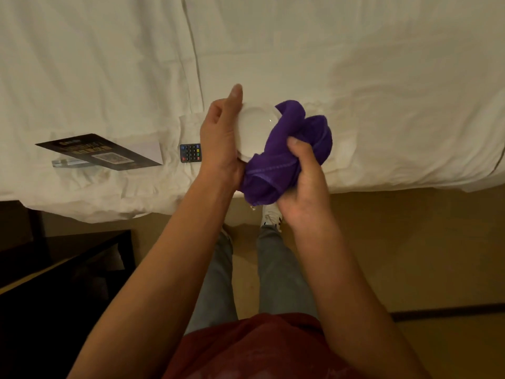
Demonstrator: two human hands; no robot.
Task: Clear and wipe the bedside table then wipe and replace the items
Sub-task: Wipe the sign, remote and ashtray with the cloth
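My left hand grips a round white object by its left edge, above the edge of the bed. My right hand holds a bunched purple cloth against the object's right and lower side. On the bed sheet to the left lie a black remote control, partly hidden by my left hand, a dark printed card and a clear stand under the card. The dark bedside table shows at lower left.
The bed's edge runs across the middle of the view. Below it is tan floor to the right. My legs and a white shoe stand next to the bed.
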